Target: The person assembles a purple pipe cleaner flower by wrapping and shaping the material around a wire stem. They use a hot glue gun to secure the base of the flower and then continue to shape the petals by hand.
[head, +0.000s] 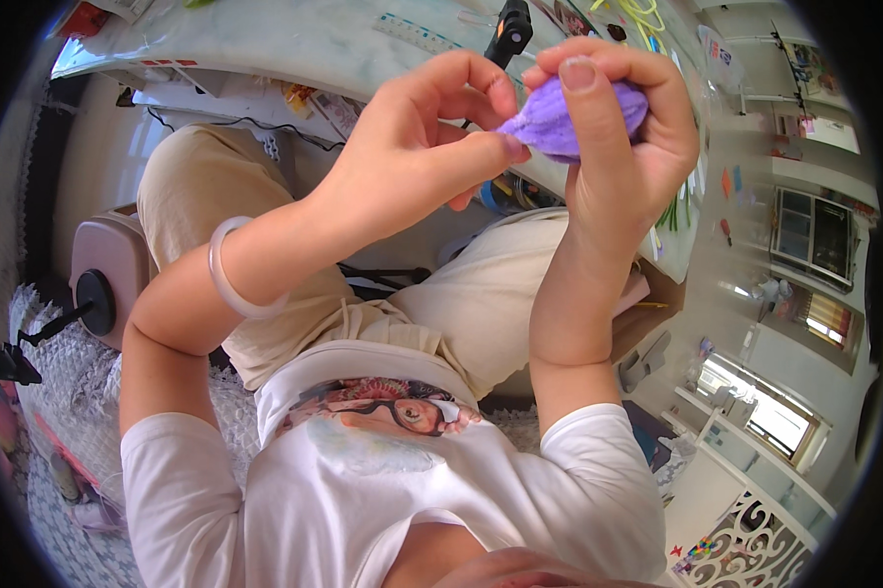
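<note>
A purple fuzzy piece [551,125], pod-shaped and ridged as if made of chenille stems, is held up above my lap near the table's edge. My right hand [625,125] wraps around its wide end, with the thumb lying across the near side. At its narrow, pointed end, the thumb and fingers of my left hand [448,132] pinch the tip. A pale bangle [228,268] circles my left forearm. The fingers of my right hand hide part of the piece's far side.
On the marble-patterned table [265,33] lie a clear ruler [415,33], yellow stems [643,15] and green stems [678,209]. A black device [513,29] stands near my hands. Below the tabletop, a shelf holds packets [331,110] and a black cable. A pink bin [111,272] stands left.
</note>
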`<state>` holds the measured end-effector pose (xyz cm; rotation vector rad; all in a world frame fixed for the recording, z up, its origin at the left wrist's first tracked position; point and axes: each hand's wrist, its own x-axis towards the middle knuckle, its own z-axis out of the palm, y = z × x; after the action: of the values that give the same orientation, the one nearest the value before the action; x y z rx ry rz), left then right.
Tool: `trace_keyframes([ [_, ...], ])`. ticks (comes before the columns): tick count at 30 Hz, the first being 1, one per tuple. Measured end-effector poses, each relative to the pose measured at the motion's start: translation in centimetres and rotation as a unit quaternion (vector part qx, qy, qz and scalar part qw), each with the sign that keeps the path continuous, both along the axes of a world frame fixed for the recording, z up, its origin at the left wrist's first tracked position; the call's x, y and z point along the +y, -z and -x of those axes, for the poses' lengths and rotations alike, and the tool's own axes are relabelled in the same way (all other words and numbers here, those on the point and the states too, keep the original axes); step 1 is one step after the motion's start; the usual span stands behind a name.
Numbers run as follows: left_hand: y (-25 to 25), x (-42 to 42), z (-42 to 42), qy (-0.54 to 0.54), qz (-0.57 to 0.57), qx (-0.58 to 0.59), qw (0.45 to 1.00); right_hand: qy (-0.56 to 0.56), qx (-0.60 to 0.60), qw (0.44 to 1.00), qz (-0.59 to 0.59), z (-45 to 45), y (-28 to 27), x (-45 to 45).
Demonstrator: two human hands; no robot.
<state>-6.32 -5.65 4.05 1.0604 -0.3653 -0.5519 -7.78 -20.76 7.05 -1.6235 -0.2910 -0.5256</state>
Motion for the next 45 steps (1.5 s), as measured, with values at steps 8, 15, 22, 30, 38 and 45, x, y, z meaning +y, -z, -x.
trace_keyframes([
  [8,0.0,0.3,-0.2,-0.021,-0.019,-0.020,0.999,-0.023,-0.002,1.000,0.010,-0.7,-0.2,0.4],
  [15,-0.5,1.3,-1.1,0.120,0.093,0.201,0.968,-0.287,-0.085,0.954,-0.020,-3.2,0.5,-2.2],
  [22,-1.1,1.1,-0.8,0.142,0.105,0.224,0.958,-0.292,-0.164,0.942,0.036,-4.0,0.2,-2.1],
  [30,-1.1,0.6,-0.1,0.048,0.049,0.065,0.996,-0.211,-0.157,0.965,0.020,-3.4,0.5,-1.7],
  [38,-0.3,-0.6,0.4,-0.178,-0.032,-0.168,0.969,-0.097,-0.141,0.985,0.023,-2.9,0.2,-0.5],
  [45,0.7,-1.1,-0.9,-0.281,-0.093,-0.333,0.895,-0.048,-0.141,0.989,0.026,-2.4,0.0,-0.3],
])
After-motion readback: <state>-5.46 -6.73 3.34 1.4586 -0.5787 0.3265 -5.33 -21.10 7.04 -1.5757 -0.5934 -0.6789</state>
